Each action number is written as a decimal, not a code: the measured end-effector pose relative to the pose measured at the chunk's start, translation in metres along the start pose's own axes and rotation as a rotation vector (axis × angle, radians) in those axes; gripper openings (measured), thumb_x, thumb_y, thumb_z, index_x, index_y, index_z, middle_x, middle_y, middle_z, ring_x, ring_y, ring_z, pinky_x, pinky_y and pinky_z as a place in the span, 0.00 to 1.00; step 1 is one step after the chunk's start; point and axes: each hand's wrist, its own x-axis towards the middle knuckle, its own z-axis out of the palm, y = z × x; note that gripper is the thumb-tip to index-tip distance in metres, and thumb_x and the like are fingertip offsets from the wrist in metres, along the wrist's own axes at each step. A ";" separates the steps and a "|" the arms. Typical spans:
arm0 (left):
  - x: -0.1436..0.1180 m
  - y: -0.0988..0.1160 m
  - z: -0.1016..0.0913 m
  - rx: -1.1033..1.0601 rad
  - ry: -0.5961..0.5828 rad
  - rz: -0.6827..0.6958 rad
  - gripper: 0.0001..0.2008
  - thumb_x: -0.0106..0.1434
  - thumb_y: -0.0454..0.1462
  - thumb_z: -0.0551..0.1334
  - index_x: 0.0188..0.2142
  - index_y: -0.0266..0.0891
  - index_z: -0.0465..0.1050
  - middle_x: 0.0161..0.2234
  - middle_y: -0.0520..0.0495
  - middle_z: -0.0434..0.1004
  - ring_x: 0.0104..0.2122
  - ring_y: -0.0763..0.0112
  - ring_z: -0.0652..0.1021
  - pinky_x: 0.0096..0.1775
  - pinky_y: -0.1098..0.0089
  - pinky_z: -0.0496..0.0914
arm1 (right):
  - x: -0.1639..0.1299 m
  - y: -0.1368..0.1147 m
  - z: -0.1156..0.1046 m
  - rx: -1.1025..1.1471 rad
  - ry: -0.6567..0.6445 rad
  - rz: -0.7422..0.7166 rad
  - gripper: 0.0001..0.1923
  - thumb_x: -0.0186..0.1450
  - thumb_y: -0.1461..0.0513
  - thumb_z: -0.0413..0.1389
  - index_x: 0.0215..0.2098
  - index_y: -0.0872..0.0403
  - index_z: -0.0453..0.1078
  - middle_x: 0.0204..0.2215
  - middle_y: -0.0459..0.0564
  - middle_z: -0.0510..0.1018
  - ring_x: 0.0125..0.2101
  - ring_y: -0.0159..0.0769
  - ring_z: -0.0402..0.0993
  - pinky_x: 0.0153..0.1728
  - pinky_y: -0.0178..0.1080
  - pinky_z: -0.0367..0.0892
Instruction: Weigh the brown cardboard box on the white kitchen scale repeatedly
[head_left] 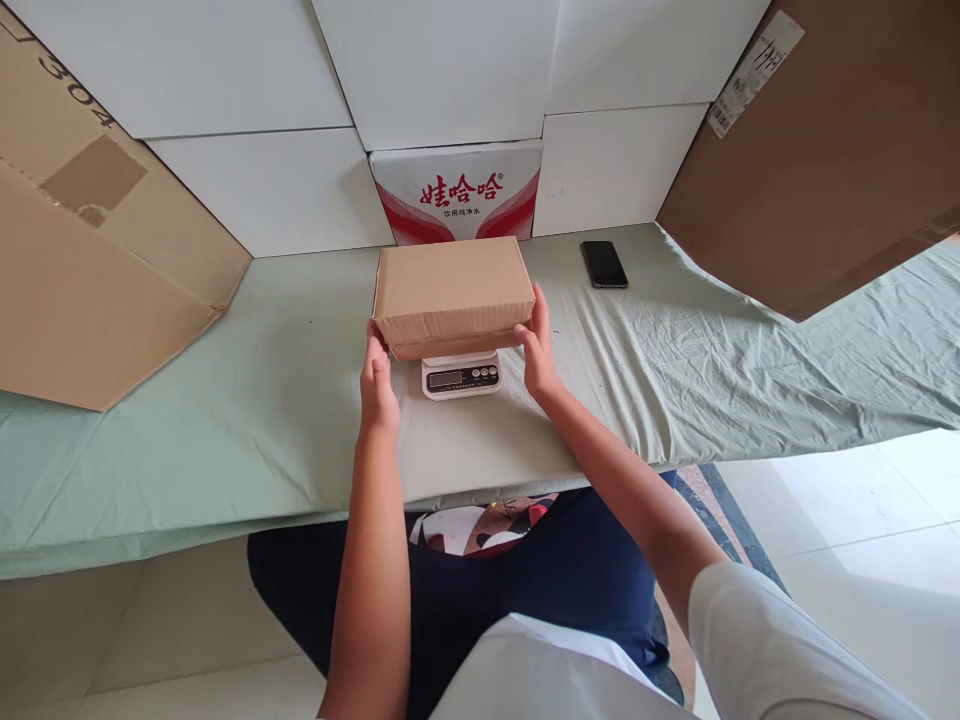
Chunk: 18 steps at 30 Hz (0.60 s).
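The cardboard box [452, 290] is plain tan-brown, and the scale [460, 375] under it is white with a dark display strip. Both sit on a pale sage-green tablecloth [247, 400]. Right of the box lies a black phone [604, 264]. Behind the box stands a white carton [456, 192] with red lettering and red swooshes. Left of the box leans a brown cardboard sheet [82, 270].
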 end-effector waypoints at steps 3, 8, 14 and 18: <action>0.001 0.001 -0.001 -0.042 0.035 0.011 0.50 0.62 0.71 0.45 0.75 0.48 0.51 0.78 0.46 0.45 0.76 0.57 0.50 0.73 0.62 0.52 | 0.005 0.006 -0.006 0.063 0.071 0.028 0.45 0.64 0.39 0.52 0.74 0.36 0.41 0.78 0.44 0.45 0.77 0.50 0.45 0.76 0.62 0.48; 0.000 0.000 0.004 -0.097 -0.009 -0.031 0.50 0.60 0.72 0.49 0.73 0.48 0.57 0.77 0.43 0.51 0.75 0.53 0.55 0.73 0.57 0.53 | 0.005 0.006 -0.001 0.068 -0.002 0.018 0.39 0.63 0.43 0.55 0.69 0.41 0.55 0.75 0.47 0.57 0.74 0.51 0.52 0.75 0.60 0.52; 0.008 0.008 0.010 -0.156 -0.056 0.021 0.44 0.62 0.69 0.52 0.69 0.48 0.64 0.74 0.42 0.59 0.75 0.52 0.58 0.72 0.56 0.55 | 0.011 0.000 0.003 0.076 -0.005 -0.068 0.37 0.62 0.45 0.55 0.67 0.42 0.58 0.69 0.48 0.66 0.69 0.52 0.61 0.72 0.59 0.58; 0.057 0.003 0.015 -0.254 -0.097 0.074 0.43 0.60 0.68 0.57 0.66 0.49 0.68 0.72 0.41 0.63 0.74 0.51 0.60 0.72 0.55 0.56 | 0.064 0.002 0.006 0.034 0.021 -0.171 0.37 0.62 0.43 0.55 0.66 0.43 0.60 0.67 0.48 0.68 0.68 0.51 0.61 0.73 0.58 0.57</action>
